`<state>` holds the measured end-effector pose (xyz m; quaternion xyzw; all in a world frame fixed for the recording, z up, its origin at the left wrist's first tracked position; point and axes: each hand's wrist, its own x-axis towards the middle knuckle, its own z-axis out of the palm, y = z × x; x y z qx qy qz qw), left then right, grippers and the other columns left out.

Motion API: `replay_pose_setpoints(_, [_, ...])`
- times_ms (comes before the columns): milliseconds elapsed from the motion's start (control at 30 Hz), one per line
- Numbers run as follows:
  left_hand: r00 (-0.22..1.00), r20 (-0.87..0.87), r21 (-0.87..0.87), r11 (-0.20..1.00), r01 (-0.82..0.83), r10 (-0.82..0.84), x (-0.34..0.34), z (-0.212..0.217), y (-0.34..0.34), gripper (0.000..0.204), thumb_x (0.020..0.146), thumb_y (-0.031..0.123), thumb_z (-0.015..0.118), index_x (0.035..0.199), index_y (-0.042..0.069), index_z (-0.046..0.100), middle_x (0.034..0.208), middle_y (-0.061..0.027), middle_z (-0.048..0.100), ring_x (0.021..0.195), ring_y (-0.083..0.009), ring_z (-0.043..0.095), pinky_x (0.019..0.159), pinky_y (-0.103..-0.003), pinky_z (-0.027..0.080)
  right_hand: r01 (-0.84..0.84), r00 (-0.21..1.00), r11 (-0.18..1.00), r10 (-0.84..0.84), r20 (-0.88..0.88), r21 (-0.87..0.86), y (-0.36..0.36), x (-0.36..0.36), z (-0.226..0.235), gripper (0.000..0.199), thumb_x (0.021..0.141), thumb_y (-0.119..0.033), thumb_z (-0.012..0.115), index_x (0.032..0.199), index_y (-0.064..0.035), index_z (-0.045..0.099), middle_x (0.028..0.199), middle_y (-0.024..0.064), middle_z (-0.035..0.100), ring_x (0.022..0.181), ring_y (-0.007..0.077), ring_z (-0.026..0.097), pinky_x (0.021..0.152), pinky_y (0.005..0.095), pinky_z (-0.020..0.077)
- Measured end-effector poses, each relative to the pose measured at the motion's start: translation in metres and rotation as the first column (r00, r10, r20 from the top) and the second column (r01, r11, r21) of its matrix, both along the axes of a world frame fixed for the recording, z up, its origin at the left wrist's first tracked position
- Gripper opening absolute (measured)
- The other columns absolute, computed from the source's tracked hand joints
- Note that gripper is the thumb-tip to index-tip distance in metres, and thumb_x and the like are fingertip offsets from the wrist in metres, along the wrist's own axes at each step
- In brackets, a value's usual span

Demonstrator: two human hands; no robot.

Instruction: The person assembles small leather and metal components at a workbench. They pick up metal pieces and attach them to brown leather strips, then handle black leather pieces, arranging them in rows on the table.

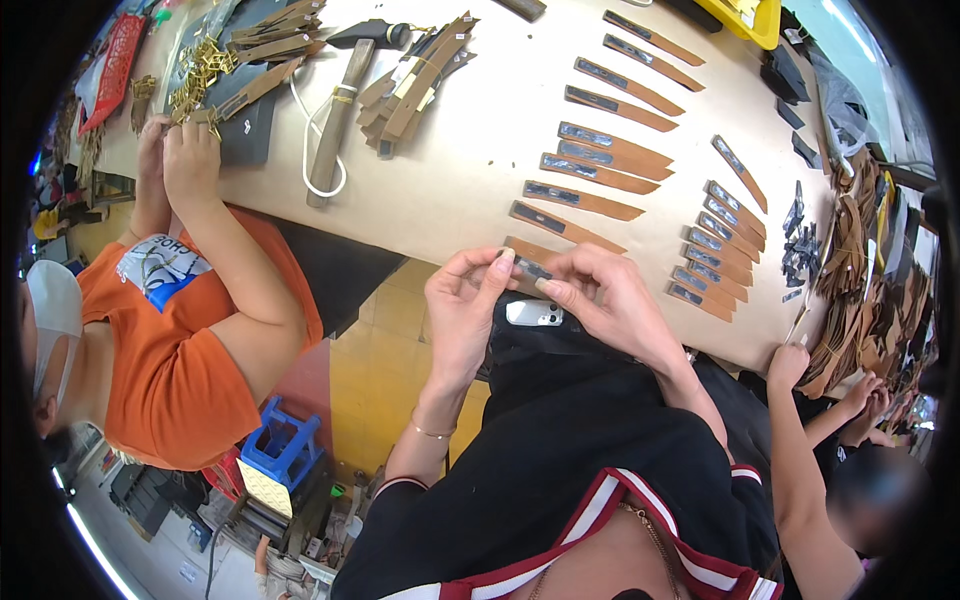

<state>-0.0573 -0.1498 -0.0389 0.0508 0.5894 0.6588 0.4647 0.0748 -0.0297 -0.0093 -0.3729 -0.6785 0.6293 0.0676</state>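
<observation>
Brown strap (527, 262) sits pinched between left hand (462, 310) and right hand (605, 300) fingertips.

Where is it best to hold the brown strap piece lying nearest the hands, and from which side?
Probably by its bare brown pointed end, from the right: the strap lies flat on the table, and its left end carries a dark glossy patch better left untouched.

A: What are those tan pointed strips (583, 201) on the pale, matt paper-covered table (470, 130)?

B: They look like matt brown leather, each with a shiny grey patch at one end. The brass-coloured clips (200, 70) are glossy metal.

A: And the blue stool (282, 445)?

B: Smooth moulded plastic.
</observation>
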Motion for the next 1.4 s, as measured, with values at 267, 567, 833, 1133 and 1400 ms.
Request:
replay_pose_setpoints(267, [0.584,-0.791,-0.252,0.967,-0.038,-0.183,0.01,-0.009,0.006,0.008,0.083,0.008,0.077,0.089,0.005,0.072,0.103,-0.006,0.057,0.087,-0.0151,0.059,0.081,-0.031,0.047,-0.055,0.987,0.976,0.021,0.16,0.21,-0.002,0.004,-0.007,0.02,0.091,-0.015,0.068,0.082,0.0029,0.066,0.067,0.0074,0.056,0.056,0.0104,0.048,0.053,0.0289,0.0396])
replay_pose_setpoints(567, [0.848,-0.51,-0.137,0.987,0.085,-0.144,-0.002,0.004,0.003,0.009,0.081,0.011,0.077,0.087,0.006,0.073,0.096,-0.0041,0.055,0.094,-0.017,0.054,0.086,-0.032,0.041,-0.003,0.993,0.969,-0.027,0.116,0.246,0.002,-0.001,-0.003,0.022,0.089,-0.019,0.069,0.095,0.0009,0.063,0.069,0.0115,0.06,0.06,0.0259,0.059,0.06,0.0381,0.0475])
replay_pose_setpoints(833, [0.556,-0.743,-0.448,0.894,0.003,-0.374,0.005,-0.004,0.008,0.011,0.081,0.025,0.078,0.084,0.015,0.074,0.094,-0.0011,0.051,0.095,-0.0188,0.049,0.091,-0.039,0.03,-0.001,0.988,0.976,-0.033,0.15,0.219,-0.004,-0.004,-0.009,0.013,0.091,-0.011,0.066,0.089,0.0016,0.063,0.059,0.0039,0.051,0.05,0.0096,0.043,0.05,0.0277,0.0378])
replay_pose_setpoints(1133, [0.465,-0.772,-0.519,0.852,-0.068,-0.433,0.009,-0.013,0.013,0.01,0.083,0.027,0.075,0.084,0.017,0.074,0.098,-0.0018,0.052,0.1,-0.0247,0.047,0.09,-0.041,0.032,-0.09,0.949,0.92,-0.037,0.313,0.382,-0.009,-0.015,-0.015,0.016,0.092,-0.017,0.061,0.087,-0.0013,0.06,0.082,0.0169,0.067,0.068,0.0379,0.066,0.059,0.0469,0.0498])
replay_pose_setpoints(1400, [0.448,-0.792,-0.496,0.865,-0.073,-0.415,0.008,-0.018,0.012,0.008,0.083,0.024,0.075,0.085,0.016,0.074,0.101,-0.003,0.054,0.101,-0.0257,0.048,0.091,-0.042,0.033,-0.098,0.95,0.895,-0.045,0.308,0.435,-0.012,-0.015,-0.02,0.016,0.092,-0.018,0.062,0.086,-0.0028,0.059,0.083,0.0168,0.067,0.067,0.0377,0.066,0.058,0.0463,0.0505])
